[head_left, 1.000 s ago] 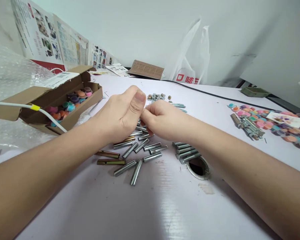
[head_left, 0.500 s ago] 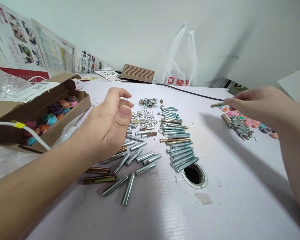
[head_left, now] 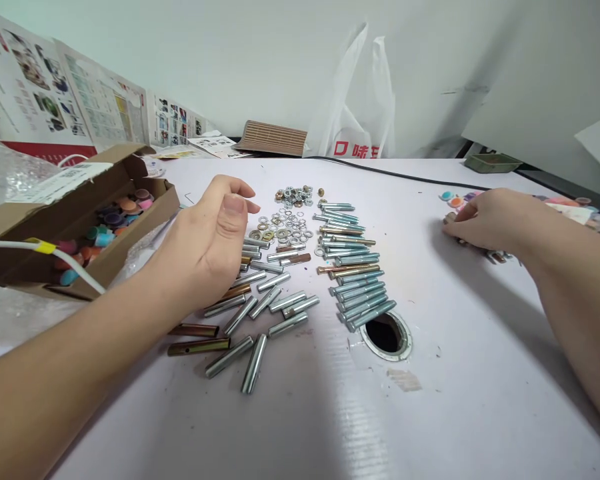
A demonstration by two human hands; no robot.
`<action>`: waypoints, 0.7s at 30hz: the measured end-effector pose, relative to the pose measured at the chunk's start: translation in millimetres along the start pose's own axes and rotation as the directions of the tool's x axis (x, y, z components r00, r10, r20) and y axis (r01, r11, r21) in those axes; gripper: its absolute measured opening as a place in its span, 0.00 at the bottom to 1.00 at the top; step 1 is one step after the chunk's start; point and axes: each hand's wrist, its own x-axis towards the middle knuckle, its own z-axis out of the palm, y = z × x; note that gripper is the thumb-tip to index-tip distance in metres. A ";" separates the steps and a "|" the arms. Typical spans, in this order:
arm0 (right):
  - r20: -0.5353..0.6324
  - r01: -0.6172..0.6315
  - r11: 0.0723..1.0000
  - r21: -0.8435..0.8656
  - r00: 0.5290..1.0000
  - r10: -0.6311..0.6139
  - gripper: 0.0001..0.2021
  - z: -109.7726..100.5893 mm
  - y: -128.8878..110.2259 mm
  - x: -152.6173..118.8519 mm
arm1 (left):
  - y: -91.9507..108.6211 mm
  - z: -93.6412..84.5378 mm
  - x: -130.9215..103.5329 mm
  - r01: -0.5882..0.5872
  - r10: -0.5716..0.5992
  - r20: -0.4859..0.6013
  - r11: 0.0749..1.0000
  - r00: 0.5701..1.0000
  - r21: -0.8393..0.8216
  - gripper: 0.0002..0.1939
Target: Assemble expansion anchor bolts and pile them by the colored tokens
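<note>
My left hand (head_left: 207,243) hovers over the left part of the table with its fingers loosely bent, the thumb apart from them and nothing visible in it. Below and beside it lie many metal sleeves (head_left: 254,363), silver and brass-coloured. My right hand (head_left: 500,217) is low at the far right, fingers closed at a small pile of metal parts (head_left: 499,256) that it mostly covers. The end of a metal sleeve (head_left: 450,218) shows at its fingertips. Between my hands lie a column of bolts (head_left: 363,297), a group of washers (head_left: 290,227) and a heap of nuts (head_left: 295,195).
An open cardboard box (head_left: 167,200) of colourful caps stands at the left, a white cable (head_left: 75,267) across it. A round hole (head_left: 387,333) opens in the table near the bolts. More coloured caps (head_left: 455,201) lie by my right hand. A plastic bag (head_left: 360,120) stands behind.
My right hand has come down onto the small metal pile with the brass-coloured sleeve, which was in plain sight before. My left hand has barely moved. The view has shifted slightly.
</note>
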 end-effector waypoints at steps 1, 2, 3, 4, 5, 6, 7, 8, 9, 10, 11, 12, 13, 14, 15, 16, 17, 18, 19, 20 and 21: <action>-0.015 -0.017 1.000 -0.007 1.000 0.017 0.15 0.5 -3.4 -1.5 | 1.0 0.0 -0.2 0.004 -0.004 -0.003 1.000 1.000 -0.004 0.37; -0.029 -0.024 1.000 -0.015 0.999 0.023 0.16 0.7 -6.8 -3.2 | 1.7 -0.1 -0.3 0.010 -0.010 -0.005 1.000 1.000 -0.009 0.38; -0.040 -0.014 1.000 -0.022 0.999 0.013 0.16 0.6 -10.1 -5.3 | 2.3 -0.4 -0.4 0.018 -0.018 -0.006 1.000 1.000 -0.011 0.38; -0.050 0.003 1.000 -0.027 0.999 -0.005 0.17 0.2 -13.1 -7.9 | 2.6 -0.7 -0.4 0.026 -0.026 -0.010 1.000 1.000 -0.013 0.38; -0.072 0.026 0.999 -0.031 0.997 -0.028 0.18 -0.4 -15.9 -10.9 | 2.8 -1.1 -0.4 0.032 -0.032 -0.011 0.999 0.999 -0.013 0.38; -0.108 0.061 0.998 -0.031 0.992 -0.064 0.19 -1.0 -18.6 -14.7 | 2.8 -1.6 -0.6 0.030 -0.031 -0.014 0.999 0.999 -0.012 0.38; -0.167 0.078 0.997 -0.023 0.983 -0.081 0.20 -1.3 -21.3 -19.2 | 2.8 -2.0 -0.9 0.020 -0.020 -0.019 1.000 1.000 -0.010 0.37; -0.220 0.115 0.993 -0.001 0.969 -0.113 0.20 -1.3 -24.1 -24.7 | 2.7 -2.5 -1.3 0.002 -0.003 -0.027 1.000 1.000 -0.010 0.37; -0.262 0.179 0.983 0.034 0.951 -0.164 0.20 -0.8 -27.3 -31.0 | 2.7 -2.9 -1.8 -0.022 0.021 -0.042 1.000 0.999 -0.012 0.38; -0.301 0.243 0.966 0.082 0.930 -0.209 0.20 0.3 -30.7 -38.2 | 2.6 -3.3 -2.4 -0.046 0.045 -0.056 0.999 0.997 -0.015 0.38; -0.311 0.354 0.927 0.127 0.901 -0.302 0.19 2.0 -34.5 -45.9 | 2.5 -3.7 -3.0 -0.066 0.065 -0.065 0.998 0.996 -0.016 0.38; -0.314 0.457 0.872 0.176 0.865 -0.391 0.18 4.3 -38.4 -53.9 | 2.3 -4.1 -3.5 -0.081 0.080 -0.067 0.997 0.995 -0.011 0.38; -0.306 0.552 0.804 0.221 0.822 -0.480 0.16 7.0 -42.5 -61.9 | 2.0 -4.6 -3.9 -0.087 0.087 -0.063 0.996 0.994 -0.002 0.38; -0.269 0.660 0.707 0.255 0.751 -0.604 0.14 10.1 -46.4 -69.4 | 1.6 -5.0 -4.1 -0.090 0.090 -0.053 0.996 0.995 0.012 0.37; -0.225 0.735 0.617 0.283 0.676 -0.702 0.12 13.3 -50.1 -76.2 | 1.2 -5.4 -4.3 -0.089 0.090 -0.044 0.996 0.995 0.030 0.36; -0.161 0.786 0.539 0.302 0.599 -0.784 0.11 16.4 -53.3 -82.1 | 0.7 -5.8 -4.4 -0.086 0.088 -0.040 0.995 0.995 0.048 0.35; -0.103 0.824 0.471 0.315 0.523 -0.846 0.09 19.1 -55.9 -87.0 | 0.4 -6.1 -4.5 -0.081 0.084 -0.041 0.995 0.996 0.064 0.34; -0.058 0.844 0.431 0.320 0.472 -0.880 0.08 21.3 -57.7 -90.7 | 0.2 -6.2 -4.6 -0.077 0.080 -0.044 0.994 0.996 0.079 0.34; -0.024 0.857 0.404 0.321 0.433 -0.901 0.06 23.0 -58.8 -93.4 | 0.2 -6.2 -4.6 -0.075 0.079 -0.042 0.993 0.996 0.091 0.33; -0.005 0.868 0.378 0.323 0.401 -0.916 0.05 24.1 -59.1 -95.1 | 0.5 -6.1 -4.7 -0.079 0.084 -0.041 0.992 0.996 0.101 0.32; 0.017 0.876 0.355 0.327 0.371 -0.929 0.05 24.8 -58.8 -96.0 | 0.9 -5.8 -4.8 -0.087 0.092 -0.042 0.991 0.995 0.104 0.32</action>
